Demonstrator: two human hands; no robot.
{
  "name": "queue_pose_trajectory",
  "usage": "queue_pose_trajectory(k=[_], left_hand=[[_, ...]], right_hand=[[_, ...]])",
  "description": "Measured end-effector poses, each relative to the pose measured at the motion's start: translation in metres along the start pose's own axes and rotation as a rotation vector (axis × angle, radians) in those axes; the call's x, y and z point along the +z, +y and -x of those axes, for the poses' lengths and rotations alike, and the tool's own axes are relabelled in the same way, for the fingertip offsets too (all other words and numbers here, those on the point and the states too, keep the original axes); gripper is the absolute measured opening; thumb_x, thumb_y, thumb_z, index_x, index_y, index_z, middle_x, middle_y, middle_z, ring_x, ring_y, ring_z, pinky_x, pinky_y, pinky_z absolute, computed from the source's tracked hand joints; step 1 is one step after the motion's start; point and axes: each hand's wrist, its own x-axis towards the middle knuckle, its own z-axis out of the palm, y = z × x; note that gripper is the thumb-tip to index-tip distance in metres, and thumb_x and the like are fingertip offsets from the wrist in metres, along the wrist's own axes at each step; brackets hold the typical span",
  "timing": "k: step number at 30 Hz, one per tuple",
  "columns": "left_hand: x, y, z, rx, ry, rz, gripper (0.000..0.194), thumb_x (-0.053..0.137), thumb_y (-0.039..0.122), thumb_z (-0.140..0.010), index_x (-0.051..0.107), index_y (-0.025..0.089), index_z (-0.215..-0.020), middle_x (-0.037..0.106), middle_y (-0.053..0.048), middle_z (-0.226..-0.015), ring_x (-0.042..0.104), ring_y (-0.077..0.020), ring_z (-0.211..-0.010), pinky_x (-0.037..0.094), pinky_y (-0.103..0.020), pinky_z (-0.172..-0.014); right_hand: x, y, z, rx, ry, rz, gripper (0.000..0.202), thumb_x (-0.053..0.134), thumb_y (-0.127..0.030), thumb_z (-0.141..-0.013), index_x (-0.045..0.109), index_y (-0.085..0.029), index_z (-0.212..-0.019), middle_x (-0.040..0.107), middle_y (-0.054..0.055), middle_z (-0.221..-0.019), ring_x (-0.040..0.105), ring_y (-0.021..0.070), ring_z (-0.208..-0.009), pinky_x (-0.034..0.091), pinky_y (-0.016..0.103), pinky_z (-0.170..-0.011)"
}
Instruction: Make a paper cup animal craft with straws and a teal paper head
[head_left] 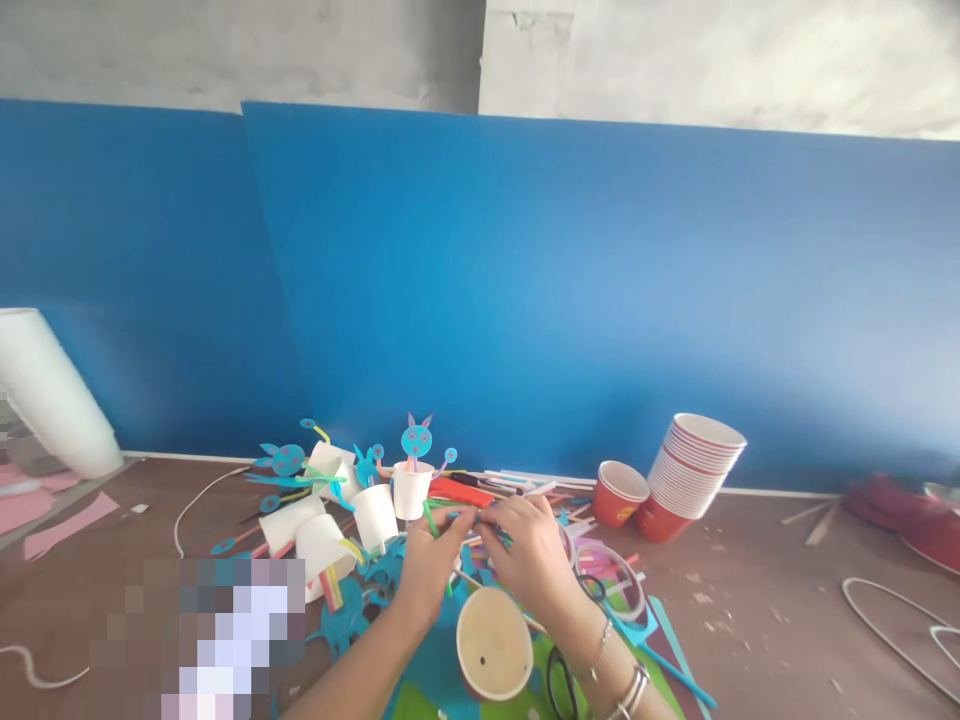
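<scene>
My left hand (431,565) is closed, with a green straw (430,520) held in it; the straw's lower end shows below the palm. Its fingertips meet those of my right hand (529,550), which pinches at a small blue piece between the hands, too covered to make out. Just below the hands a paper bowl (495,645) faces up, a small dark hole in its bottom. Close by on the left stands a white paper cup (412,492) topped with a blue paper animal face (416,440) and straw arms ending in round blue discs.
Several white cups (375,515) with straws and blue cutouts lie at the left. Right of my hands are rolls of tape (611,580), scissors (561,680), a red cup (620,492) and a leaning stack of cups (694,475). A white roll (56,395) leans far left. A blue panel (525,300) stands behind.
</scene>
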Motion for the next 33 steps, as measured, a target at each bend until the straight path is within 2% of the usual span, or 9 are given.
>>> queue_pose_trajectory(k=[3, 6, 11, 16, 24, 29, 33], left_hand=[[-0.001, 0.004, -0.002, -0.011, -0.016, 0.036, 0.043, 0.079, 0.056, -0.058, 0.067, 0.016, -0.066, 0.033, 0.012, -0.036, 0.021, -0.0042, -0.036, 0.019, -0.02, -0.039], [-0.001, 0.007, -0.003, -0.015, -0.042, 0.071, 0.047, 0.079, 0.059, -0.055, 0.066, 0.015, -0.067, 0.03, 0.013, -0.036, 0.019, -0.0034, -0.036, 0.015, -0.02, -0.039], [0.001, 0.009, 0.001, -0.036, -0.117, 0.099, 0.049, 0.084, 0.055, -0.048, 0.069, 0.014, -0.071, 0.033, 0.012, -0.037, 0.018, -0.0027, -0.036, 0.014, -0.019, -0.039], [0.003, 0.011, 0.001, -0.023, -0.08, 0.116, 0.047, 0.085, 0.051, -0.048, 0.071, 0.014, -0.072, 0.04, 0.01, -0.038, 0.021, -0.003, -0.038, 0.014, -0.02, -0.039], [0.007, 0.012, 0.006, -0.062, -0.06, 0.183, 0.048, 0.086, 0.052, -0.045, 0.067, 0.014, -0.068, 0.027, 0.013, -0.041, 0.014, -0.0021, -0.04, 0.012, -0.019, -0.04], [0.007, 0.01, 0.008, -0.061, -0.045, 0.203, 0.05, 0.086, 0.052, -0.046, 0.068, 0.015, -0.074, 0.026, 0.014, -0.043, 0.015, -0.0022, -0.04, 0.013, -0.019, -0.04], [0.006, 0.007, 0.008, -0.051, -0.05, 0.201, 0.047, 0.085, 0.051, -0.047, 0.067, 0.015, -0.072, 0.029, 0.013, -0.041, 0.015, -0.0023, -0.039, 0.012, -0.019, -0.04]], right_hand=[[-0.004, 0.007, -0.001, 0.062, -0.006, 0.029, 0.007, 0.067, -0.016, -0.078, 0.07, -0.02, -0.083, 0.076, 0.005, -0.08, 0.067, 0.0237, -0.077, 0.038, 0.035, -0.074], [-0.009, 0.013, 0.0, 0.066, -0.024, 0.029, 0.007, 0.067, -0.018, -0.079, 0.072, -0.021, -0.08, 0.077, 0.005, -0.082, 0.068, 0.0233, -0.077, 0.039, 0.036, -0.075], [-0.01, 0.011, 0.001, 0.032, -0.045, -0.061, 0.009, 0.067, -0.017, -0.08, 0.073, -0.024, -0.081, 0.076, 0.003, -0.079, 0.069, 0.0213, -0.075, 0.04, 0.035, -0.075], [-0.011, 0.01, 0.001, 0.021, -0.043, -0.092, 0.01, 0.064, -0.022, -0.084, 0.074, -0.023, -0.085, 0.077, 0.005, -0.082, 0.069, 0.0225, -0.077, 0.041, 0.036, -0.076], [-0.008, 0.007, 0.0, 0.049, -0.021, -0.263, 0.014, 0.062, -0.023, -0.086, 0.076, -0.025, -0.084, 0.076, 0.004, -0.078, 0.068, 0.0208, -0.072, 0.043, 0.035, -0.074], [-0.006, 0.004, -0.001, 0.047, -0.01, -0.28, 0.018, 0.06, -0.024, -0.087, 0.076, -0.024, -0.082, 0.075, 0.004, -0.074, 0.067, 0.0194, -0.069, 0.044, 0.033, -0.071], [-0.006, 0.003, -0.001, 0.04, -0.006, -0.281, 0.021, 0.058, -0.025, -0.088, 0.077, -0.025, -0.08, 0.076, 0.005, -0.077, 0.067, 0.0198, -0.07, 0.044, 0.034, -0.071]])
